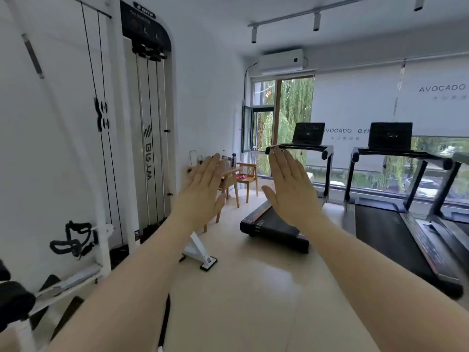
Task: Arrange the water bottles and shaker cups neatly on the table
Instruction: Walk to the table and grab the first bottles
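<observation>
Far off, bottles (229,161) on table (232,172), hands (291,189) empty

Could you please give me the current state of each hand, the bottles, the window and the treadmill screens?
left hand: open, flat, empty.
right hand: open, flat, empty.
bottles: upright on the far wooden table, untouched.
window: one pane swung open.
near treadmill screen: dark, a small green light showing.
far treadmill screen: dark.
</observation>
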`<state>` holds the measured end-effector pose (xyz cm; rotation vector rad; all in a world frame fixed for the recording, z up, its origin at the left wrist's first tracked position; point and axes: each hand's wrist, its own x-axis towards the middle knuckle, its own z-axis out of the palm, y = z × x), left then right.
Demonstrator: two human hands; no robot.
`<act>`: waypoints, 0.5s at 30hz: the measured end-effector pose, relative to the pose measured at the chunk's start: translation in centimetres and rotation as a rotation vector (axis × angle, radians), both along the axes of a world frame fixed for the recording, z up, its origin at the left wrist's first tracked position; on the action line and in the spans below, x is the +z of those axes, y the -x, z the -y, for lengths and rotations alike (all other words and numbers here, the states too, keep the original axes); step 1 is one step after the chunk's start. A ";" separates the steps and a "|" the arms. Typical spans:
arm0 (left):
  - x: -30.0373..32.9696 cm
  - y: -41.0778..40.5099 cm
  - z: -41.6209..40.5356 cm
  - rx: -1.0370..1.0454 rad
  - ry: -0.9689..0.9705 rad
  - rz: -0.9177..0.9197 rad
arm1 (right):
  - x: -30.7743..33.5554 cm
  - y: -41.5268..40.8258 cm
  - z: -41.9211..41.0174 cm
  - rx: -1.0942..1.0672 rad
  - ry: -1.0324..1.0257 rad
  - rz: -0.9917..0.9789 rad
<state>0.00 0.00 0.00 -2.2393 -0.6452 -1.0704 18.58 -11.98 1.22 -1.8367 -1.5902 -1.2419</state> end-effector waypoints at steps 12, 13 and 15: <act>-16.1 -3.1 -6.0 0.047 0.389 -0.242 | -16.3 -4.7 -5.5 -0.046 0.583 -0.059; -17.2 -3.5 -7.1 0.059 0.418 -0.270 | -17.4 -5.2 -6.6 -0.041 0.612 -0.070; -18.9 -4.2 -9.8 0.077 0.432 -0.323 | -19.3 -6.4 -9.5 -0.031 0.654 -0.091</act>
